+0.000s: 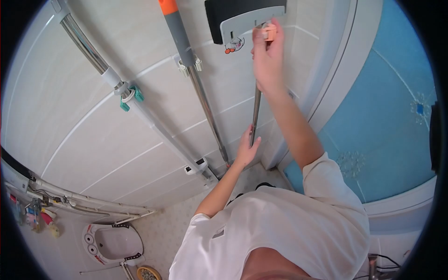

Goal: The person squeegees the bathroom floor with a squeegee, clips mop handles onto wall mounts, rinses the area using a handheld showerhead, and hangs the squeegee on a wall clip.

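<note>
A floor squeegee point(245, 19) with a black and grey head stands head-up against the tiled wall, its metal pole point(257, 105) running down. High on the pole, just below the head, my right hand point(269, 63) is closed round it, with the fingers at an orange clip point(269, 32). The clip is partly hidden by those fingers. Lower down, my left hand point(247, 148) holds the pole near its bottom end, the thumb apart from the fingers.
A pole with an orange tip point(186, 51) hangs in a white clip point(183, 69); left of it, a white and metal pole point(154, 123) hangs in a green clip point(132, 98). A blue door point(373, 126) stands right. A small basin point(114, 242) is at lower left.
</note>
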{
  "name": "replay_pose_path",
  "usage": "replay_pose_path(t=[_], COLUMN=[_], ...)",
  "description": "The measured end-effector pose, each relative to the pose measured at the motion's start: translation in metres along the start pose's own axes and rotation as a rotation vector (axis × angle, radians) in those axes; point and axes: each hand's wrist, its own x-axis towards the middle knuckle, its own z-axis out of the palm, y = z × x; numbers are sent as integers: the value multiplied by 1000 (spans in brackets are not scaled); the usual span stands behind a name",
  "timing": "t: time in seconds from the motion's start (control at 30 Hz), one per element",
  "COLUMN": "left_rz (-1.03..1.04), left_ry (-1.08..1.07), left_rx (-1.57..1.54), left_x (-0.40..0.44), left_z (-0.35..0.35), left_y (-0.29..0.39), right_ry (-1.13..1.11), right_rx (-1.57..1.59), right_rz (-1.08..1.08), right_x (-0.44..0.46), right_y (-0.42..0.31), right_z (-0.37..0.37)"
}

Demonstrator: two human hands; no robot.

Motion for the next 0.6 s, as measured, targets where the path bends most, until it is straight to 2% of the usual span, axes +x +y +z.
replay_pose_path(t=[0.23,0.37,0.43,0.53,0.6], left_rz=[-141,-183,-141,-145,-86], left_ry=[-65,-56,-42,-11,18], left_rx=[-66,-45,7,8,32], left_x=[-4,1,8,19,28], left_z=[-14,-15,-13,-9,-4], left_y=[0,3,-6,-12,-22], right_ry=[44,9,-21,33,74], right_rx=[-316,-251,-259,-38,-241], right_rz=[-244,-173,-121,-175,-294], right_x=[20,20,17,16,15], right_y=[67,74,78,91,99], right_z=[-1,5,9,18,15])
